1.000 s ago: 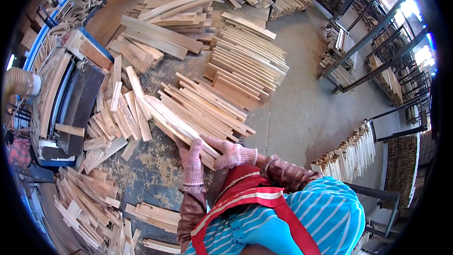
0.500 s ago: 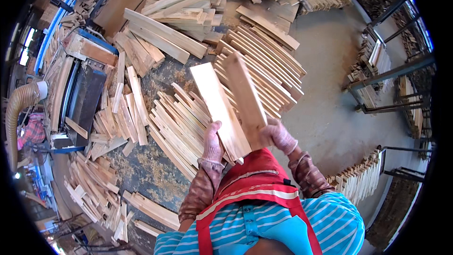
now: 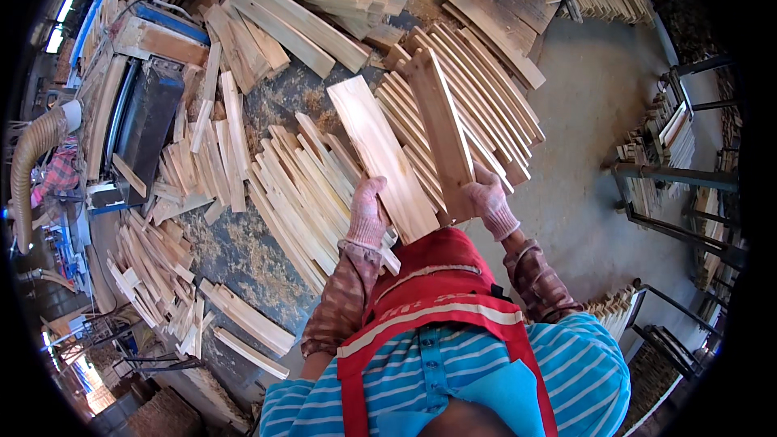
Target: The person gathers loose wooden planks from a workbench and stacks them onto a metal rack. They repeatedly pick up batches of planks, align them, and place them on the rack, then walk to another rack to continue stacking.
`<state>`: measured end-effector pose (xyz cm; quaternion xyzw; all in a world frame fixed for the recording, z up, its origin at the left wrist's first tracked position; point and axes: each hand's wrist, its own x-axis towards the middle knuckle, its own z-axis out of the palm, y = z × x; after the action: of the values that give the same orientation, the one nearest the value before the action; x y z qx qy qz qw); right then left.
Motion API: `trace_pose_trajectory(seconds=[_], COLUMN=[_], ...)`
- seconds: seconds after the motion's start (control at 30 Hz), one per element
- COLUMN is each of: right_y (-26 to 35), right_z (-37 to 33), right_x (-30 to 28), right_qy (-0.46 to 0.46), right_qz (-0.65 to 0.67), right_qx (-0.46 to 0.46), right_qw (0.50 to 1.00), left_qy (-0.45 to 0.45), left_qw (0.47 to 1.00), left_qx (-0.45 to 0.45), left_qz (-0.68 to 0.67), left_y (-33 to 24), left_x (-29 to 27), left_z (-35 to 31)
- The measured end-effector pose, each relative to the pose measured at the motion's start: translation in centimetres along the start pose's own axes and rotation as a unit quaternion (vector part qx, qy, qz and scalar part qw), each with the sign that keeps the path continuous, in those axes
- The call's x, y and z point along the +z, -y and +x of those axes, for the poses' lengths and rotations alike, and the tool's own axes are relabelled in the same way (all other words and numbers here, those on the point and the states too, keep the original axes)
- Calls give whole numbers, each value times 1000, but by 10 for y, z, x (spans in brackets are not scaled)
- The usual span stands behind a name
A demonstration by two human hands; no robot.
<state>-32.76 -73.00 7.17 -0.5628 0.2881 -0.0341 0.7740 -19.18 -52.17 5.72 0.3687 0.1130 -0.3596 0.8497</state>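
In front of my red apron I hold two pale boards, one per hand. My left hand (image 3: 369, 212), in a light knitted glove, grips the lower left edge of a wide, bright board (image 3: 382, 158). My right hand (image 3: 489, 201), gloved alike, is closed on the lower end of a darker, tilted board (image 3: 439, 125). The boards' lower ends lie close together, while their far ends spread apart. Beneath and beyond them lies a row of stacked boards (image 3: 502, 105). Left of my left hand is another row of boards (image 3: 283, 186).
A machine with a dark bed (image 3: 150, 117) stands at the left, beside a ribbed hose (image 3: 36, 154). Loose boards (image 3: 299, 24) pile up at the far side. Sawdust (image 3: 243, 271) covers the dark surface. Metal racks (image 3: 672, 174) stand at the right, on the concrete floor (image 3: 579, 85).
My view has shifted. The right-hand board has moved away from the left one and turned, opening a wider gap between them. Both hands keep their hold.
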Motion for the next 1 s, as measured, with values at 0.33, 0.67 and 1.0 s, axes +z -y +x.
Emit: trace_pose_trajectory(seconds=[0.33, 0.67, 1.0], right_y=[-30, -1, 65], right_z=[-5, 18, 161], right_x=[79, 46, -198], right_qy=[110, 151, -241], right_qz=[-364, -466, -537], right_qx=[-33, 56, 59], right_qw=[924, 870, 807], left_qy=[-75, -267, -389], left_qw=[971, 896, 808], left_qx=[89, 6, 35], left_qz=[208, 355, 442], left_y=[33, 81, 95], left_x=[-19, -17, -27], left_z=[10, 31, 40])
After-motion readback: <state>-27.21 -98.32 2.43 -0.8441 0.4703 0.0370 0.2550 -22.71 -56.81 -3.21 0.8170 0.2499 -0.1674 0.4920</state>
